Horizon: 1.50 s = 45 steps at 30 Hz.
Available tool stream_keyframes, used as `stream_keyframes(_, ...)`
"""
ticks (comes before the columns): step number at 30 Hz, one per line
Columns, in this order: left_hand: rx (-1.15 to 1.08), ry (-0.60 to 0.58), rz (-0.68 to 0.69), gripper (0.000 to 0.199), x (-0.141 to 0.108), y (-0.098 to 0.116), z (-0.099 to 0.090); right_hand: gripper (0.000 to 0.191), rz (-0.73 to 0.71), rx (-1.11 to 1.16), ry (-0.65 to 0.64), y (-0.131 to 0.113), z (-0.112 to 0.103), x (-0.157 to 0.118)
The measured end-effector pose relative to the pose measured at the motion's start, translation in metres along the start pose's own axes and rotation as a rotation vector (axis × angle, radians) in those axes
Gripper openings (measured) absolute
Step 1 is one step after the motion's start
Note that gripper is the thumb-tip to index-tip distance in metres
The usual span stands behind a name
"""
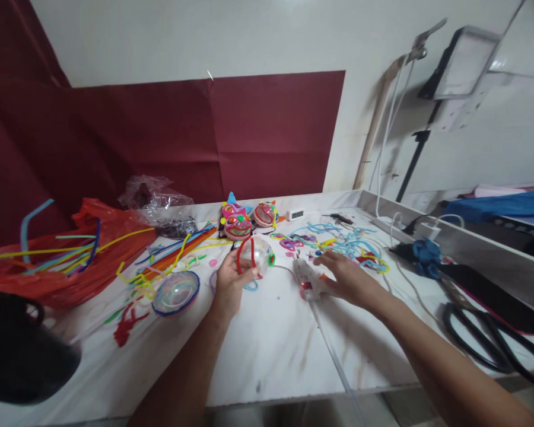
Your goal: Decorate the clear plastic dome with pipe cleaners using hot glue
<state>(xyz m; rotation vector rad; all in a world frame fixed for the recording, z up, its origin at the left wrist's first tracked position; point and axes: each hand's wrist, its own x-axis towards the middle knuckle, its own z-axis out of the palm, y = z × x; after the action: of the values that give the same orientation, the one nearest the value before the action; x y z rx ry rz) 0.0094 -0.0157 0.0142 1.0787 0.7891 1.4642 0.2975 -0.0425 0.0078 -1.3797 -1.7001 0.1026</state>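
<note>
My left hand point(229, 281) holds a clear ball point(261, 252) above the tabletop point(267, 356), pinched between thumb and fingers at its left side. A red strip point(240, 256) curves over that side of the ball, and a green ring with a red middle point(272, 260) sits on its right side.

My right hand point(340, 276) is at the right side of a white glue gun point(306, 277), its fingers parted and curved, the thumb lower down by the gun's body. I cannot tell how firmly they touch it. A red light shows on the gun, and its nozzle points away from me.

Left of my left hand, a clear bowl point(177, 293) with a blue rim sits on the tabletop, near a twisted red bundle point(127, 326) and yellow strips point(137, 283). Behind the ball stand two decorated heads point(237, 222), side by side, with a small white display point(295, 214) to their right. Coloured loops point(345, 240) lie scattered beyond the glue gun.

Farther left, a red bag point(102, 261) has coloured stems on it, with a crumpled clear bag point(164, 207) behind. A black container point(24, 350) is at the near left; a blue bundle point(426, 258) and a black cable point(471, 341) are on the right.
</note>
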Motion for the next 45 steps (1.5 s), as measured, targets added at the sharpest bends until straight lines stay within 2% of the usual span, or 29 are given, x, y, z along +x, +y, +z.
stream_keyframes(2, 0.029, -0.022, 0.007, 0.068, -0.002, 0.000, 0.001, 0.009, 0.007, 0.156, -0.188, -0.034, -0.002, 0.010)
stream_keyframes(6, 0.078, -0.045, 0.017, 0.069, -0.005, 0.001, 0.001, 0.020, 0.031, 0.439, -0.270, -0.089, 0.008, 0.038)
stream_keyframes(9, 0.104, -0.052, 0.016, 0.068, -0.004, 0.001, 0.001, 0.022, 0.112, 0.558, -0.353, -0.108, 0.022, 0.058)
stream_keyframes(13, 0.134, -0.064, 0.019, 0.070, -0.004, 0.001, 0.000, 0.027, 0.202, 0.615, -0.428, -0.112, 0.036, 0.072)
stream_keyframes(18, 0.158, -0.054, 0.033, 0.062, -0.007, 0.001, 0.000, 0.044, 0.212, 0.689, -0.455, -0.114, 0.041, 0.074)
stream_keyframes(23, 0.152, -0.037, 0.024, 0.064, -0.007, 0.000, -0.001, 0.037, 0.231, 0.632, -0.396, -0.114, 0.040, 0.074)
stream_keyframes(31, 0.136, -0.056, 0.011, 0.073, -0.005, -0.001, -0.001, 0.026, 0.127, 0.476, -0.291, -0.110, 0.045, 0.074)
stream_keyframes(39, 0.109, -0.067, 0.028, 0.065, 0.000, -0.008, -0.006, 0.023, 0.023, 0.269, -0.232, -0.115, 0.047, 0.068)
stream_keyframes(45, 0.088, -0.059, 0.044, 0.056, 0.000, -0.010, -0.006, 0.027, 0.047, 0.324, -0.144, -0.109, 0.054, 0.068)
